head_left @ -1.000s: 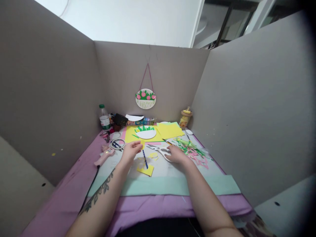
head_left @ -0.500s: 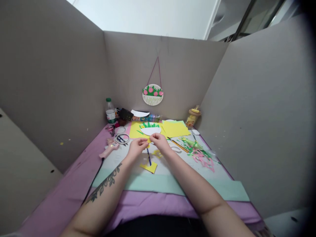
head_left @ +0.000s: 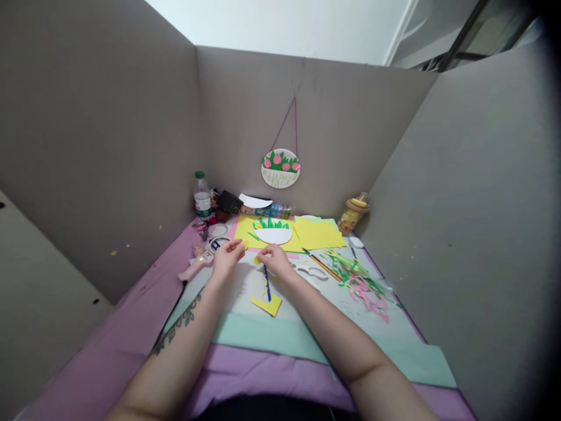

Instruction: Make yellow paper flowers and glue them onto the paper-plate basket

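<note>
My left hand (head_left: pixel 227 257) hovers over the table with fingers pinched on a small yellow paper bit (head_left: pixel 244 244). A short gap to its right, my right hand (head_left: pixel 275 261) is curled, its fingertips pinched on another small yellow paper piece (head_left: pixel 257 260). Between and below the hands lie a blue pen (head_left: pixel 266 282) and a yellow paper scrap (head_left: pixel 266 303). White-handled scissors (head_left: pixel 312 271) rest just right of my right hand. Beyond the hands lies a white paper half-plate with green grass (head_left: pixel 272 233) on a yellow sheet (head_left: pixel 245 233).
Green and pink paper trimmings (head_left: pixel 359 282) litter the right side. A pencil (head_left: pixel 321 264), a pink glue gun (head_left: pixel 196 267), tape rolls (head_left: pixel 216 241), a water bottle (head_left: pixel 202 197) and a yellow-lidded cup (head_left: pixel 353 214) stand around. A decorated plate (head_left: pixel 280 168) hangs on the cardboard back wall.
My right hand left the scissors and came left to meet the left hand at the yellow piece; the hands have since drawn slightly apart. The view has shifted.
</note>
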Demonstrator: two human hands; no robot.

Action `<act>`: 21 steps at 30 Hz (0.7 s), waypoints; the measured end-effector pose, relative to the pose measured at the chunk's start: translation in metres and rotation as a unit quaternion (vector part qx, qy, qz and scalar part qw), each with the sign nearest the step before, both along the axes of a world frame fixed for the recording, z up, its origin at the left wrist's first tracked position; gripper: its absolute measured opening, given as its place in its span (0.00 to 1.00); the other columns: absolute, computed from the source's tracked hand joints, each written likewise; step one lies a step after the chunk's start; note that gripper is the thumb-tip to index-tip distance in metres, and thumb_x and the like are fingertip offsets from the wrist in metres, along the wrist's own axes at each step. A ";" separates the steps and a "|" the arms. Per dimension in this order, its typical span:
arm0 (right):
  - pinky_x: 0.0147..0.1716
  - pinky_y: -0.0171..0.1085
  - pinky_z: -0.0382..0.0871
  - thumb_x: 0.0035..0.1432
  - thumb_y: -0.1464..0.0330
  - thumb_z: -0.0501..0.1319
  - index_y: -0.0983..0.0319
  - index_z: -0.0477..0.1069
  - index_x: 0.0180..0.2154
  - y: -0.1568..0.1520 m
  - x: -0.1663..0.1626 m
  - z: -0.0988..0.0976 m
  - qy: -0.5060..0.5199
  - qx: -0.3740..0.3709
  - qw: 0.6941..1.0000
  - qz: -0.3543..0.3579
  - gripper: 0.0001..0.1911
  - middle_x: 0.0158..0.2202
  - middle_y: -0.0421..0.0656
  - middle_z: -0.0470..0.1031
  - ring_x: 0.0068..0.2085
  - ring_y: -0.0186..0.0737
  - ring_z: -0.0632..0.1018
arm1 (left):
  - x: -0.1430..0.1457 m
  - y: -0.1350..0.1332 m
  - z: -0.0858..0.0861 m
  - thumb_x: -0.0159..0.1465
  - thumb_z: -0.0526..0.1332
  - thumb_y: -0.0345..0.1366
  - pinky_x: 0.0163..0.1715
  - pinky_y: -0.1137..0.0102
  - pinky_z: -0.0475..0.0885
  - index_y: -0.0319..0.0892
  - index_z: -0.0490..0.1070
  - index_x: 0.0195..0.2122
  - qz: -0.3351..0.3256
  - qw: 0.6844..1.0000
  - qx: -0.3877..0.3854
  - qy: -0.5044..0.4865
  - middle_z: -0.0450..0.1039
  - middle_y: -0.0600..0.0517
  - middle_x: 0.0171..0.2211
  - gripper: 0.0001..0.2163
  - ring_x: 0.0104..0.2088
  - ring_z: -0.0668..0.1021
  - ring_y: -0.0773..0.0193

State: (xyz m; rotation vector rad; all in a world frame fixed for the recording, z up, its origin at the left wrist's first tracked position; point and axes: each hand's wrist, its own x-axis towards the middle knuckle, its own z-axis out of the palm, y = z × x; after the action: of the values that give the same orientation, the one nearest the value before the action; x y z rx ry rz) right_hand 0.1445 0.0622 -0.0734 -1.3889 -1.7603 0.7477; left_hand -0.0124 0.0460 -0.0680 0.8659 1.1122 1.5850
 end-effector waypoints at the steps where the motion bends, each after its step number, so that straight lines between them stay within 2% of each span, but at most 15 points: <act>1: 0.41 0.38 0.62 0.44 0.66 0.60 0.62 0.75 0.23 0.004 -0.006 -0.003 -0.037 0.016 0.999 -0.005 0.07 0.32 0.44 0.74 0.39 0.42 0.71 | -0.002 0.001 -0.001 0.43 0.70 0.41 0.35 0.69 0.71 0.37 0.72 0.36 0.002 1.000 -0.002 0.001 0.74 0.48 0.32 0.21 0.30 0.75 0.68; 4: 0.42 0.38 0.61 0.45 0.67 0.60 0.61 0.76 0.23 0.011 -0.022 -0.011 -0.099 0.004 0.995 -0.011 0.07 0.32 0.45 0.75 0.40 0.43 0.71 | -0.007 0.004 0.000 0.43 0.70 0.43 0.31 0.73 0.70 0.38 0.73 0.36 0.011 0.999 -0.024 0.023 0.74 0.48 0.34 0.21 0.31 0.74 0.68; 8: 0.42 0.37 0.61 0.46 0.68 0.59 0.60 0.77 0.23 0.011 -0.037 -0.017 -0.111 -0.016 0.993 0.025 0.07 0.29 0.43 0.76 0.37 0.42 0.71 | -0.009 0.005 0.005 0.42 0.69 0.46 0.27 0.75 0.68 0.40 0.71 0.34 0.038 0.998 -0.040 0.008 0.73 0.50 0.32 0.21 0.29 0.73 0.69; 11: 0.42 0.38 0.60 0.45 0.67 0.60 0.59 0.77 0.24 0.007 -0.046 -0.020 -0.122 0.016 0.992 0.036 0.07 0.33 0.44 0.75 0.40 0.43 0.70 | -0.007 0.005 0.008 0.42 0.69 0.45 0.27 0.74 0.68 0.40 0.70 0.32 0.035 0.999 -0.024 -0.009 0.71 0.53 0.29 0.19 0.27 0.72 0.71; 15: 0.42 0.41 0.60 0.43 0.67 0.63 0.59 0.78 0.24 0.004 -0.046 -0.018 -0.153 0.036 0.987 0.017 0.05 0.38 0.48 0.73 0.43 0.48 0.68 | -0.004 0.003 0.007 0.41 0.70 0.42 0.30 0.73 0.70 0.40 0.69 0.31 0.009 0.999 -0.022 -0.030 0.70 0.54 0.28 0.18 0.26 0.72 0.71; 18: 0.43 0.41 0.60 0.45 0.67 0.62 0.60 0.77 0.27 0.004 -0.033 -0.006 -0.097 0.034 0.995 0.012 0.06 0.38 0.47 0.72 0.43 0.46 0.69 | -0.001 -0.002 0.006 0.40 0.70 0.39 0.31 0.73 0.70 0.39 0.69 0.31 -0.003 0.999 -0.029 -0.016 0.71 0.54 0.28 0.18 0.26 0.73 0.71; 21: 0.38 0.37 0.64 0.51 0.65 0.57 0.63 0.74 0.33 0.000 -0.021 0.010 0.048 0.028 0.998 0.024 0.10 0.34 0.44 0.73 0.36 0.39 0.71 | 0.002 -0.008 0.008 0.40 0.70 0.38 0.28 0.73 0.69 0.37 0.70 0.31 -0.015 0.998 -0.040 0.054 0.72 0.53 0.26 0.18 0.25 0.73 0.70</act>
State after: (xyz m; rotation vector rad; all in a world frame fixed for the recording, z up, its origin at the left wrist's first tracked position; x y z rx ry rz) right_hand 0.1233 0.0626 -0.0631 -1.2574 -1.7308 0.7721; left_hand -0.0103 0.0381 -0.0601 0.9196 1.2257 1.4731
